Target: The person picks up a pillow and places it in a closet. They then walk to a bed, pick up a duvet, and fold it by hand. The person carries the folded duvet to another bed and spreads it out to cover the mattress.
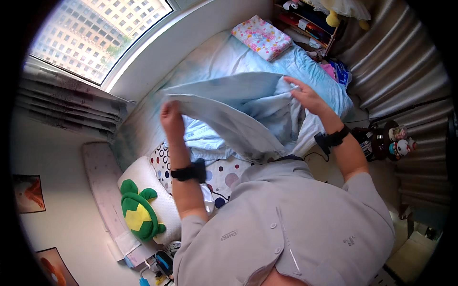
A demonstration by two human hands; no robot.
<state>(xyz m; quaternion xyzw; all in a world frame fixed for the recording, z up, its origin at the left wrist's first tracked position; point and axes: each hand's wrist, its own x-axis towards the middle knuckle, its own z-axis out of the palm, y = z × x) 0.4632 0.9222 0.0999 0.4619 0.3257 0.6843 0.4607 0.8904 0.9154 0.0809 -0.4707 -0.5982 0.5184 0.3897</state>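
A pale blue-grey fabric sheet (229, 114) is stretched in the air between my two hands over the bed. My left hand (172, 118) is closed on its left end, blurred a little. At the other end, my right hand (308, 97) grips a bunched part of the cloth between thumb and fingers. Two long edges of the sheet sag apart, leaving a gap between them, and its lower part hangs towards my waist. Beneath lie a rumpled light-blue cloth (204, 137) and a white dotted cloth (229, 175). Both my forearms wear black strapped devices.
The bed (211, 68) runs along the window wall, with a folded floral cloth (263, 37) at its far end. A white pillow (168, 211) and green plush turtle (139, 211) lie left. Right stand a small round table (388, 139) and curtains (397, 60); a shelf (307, 25) stands behind.
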